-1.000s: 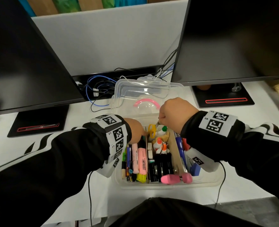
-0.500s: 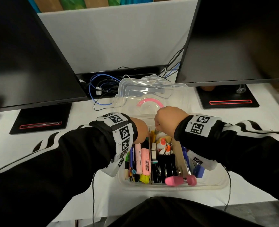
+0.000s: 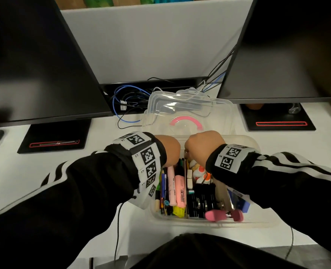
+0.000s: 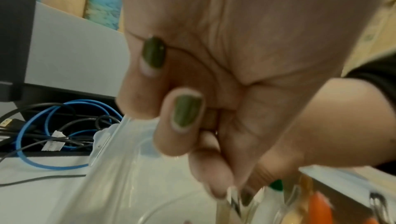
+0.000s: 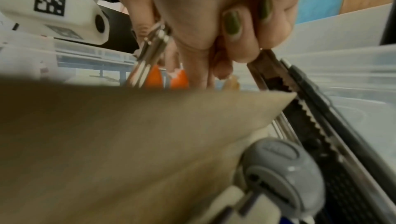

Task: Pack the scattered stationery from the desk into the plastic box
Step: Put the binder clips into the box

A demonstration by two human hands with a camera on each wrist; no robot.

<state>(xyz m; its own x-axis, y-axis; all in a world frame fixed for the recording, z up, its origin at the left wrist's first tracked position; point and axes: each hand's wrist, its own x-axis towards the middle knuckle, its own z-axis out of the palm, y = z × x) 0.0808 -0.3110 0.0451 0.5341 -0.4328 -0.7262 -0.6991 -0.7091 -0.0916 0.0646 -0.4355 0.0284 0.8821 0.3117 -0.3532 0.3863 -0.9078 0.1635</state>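
The clear plastic box (image 3: pixel 261 222) sits on the desk before me, filled with pens (image 3: pixel 164 191), highlighters (image 3: pixel 180 189), orange-capped glue bottles (image 3: pixel 200 171), black clips (image 3: pixel 201 200) and pink-handled scissors (image 3: pixel 225 215). Both fists are at its far end, almost touching. My left hand (image 4: pixel 235 192) is curled and pinches the top of what looks like the cardboard divider (image 3: pixel 185 167). My right hand (image 5: pixel 171 41) pinches a silvery metal item (image 5: pixel 153 41) between thumb and forefinger. Its other fingers rest on a serrated brown bar (image 5: pixel 278 82).
The box's clear lid (image 3: pixel 190 105) stands open behind it, with a pink handle (image 3: pixel 186 121). Two monitors (image 3: pixel 34 65) (image 3: pixel 289 45) on black bases flank the box. Blue and black cables (image 3: pixel 125 100) lie behind. A grey rounded item (image 5: pixel 280 168) lies in the right compartment.
My hands have drawn closer together over the far end of the box. The yellow scissors seen between them a second ago are now hidden under the fists.
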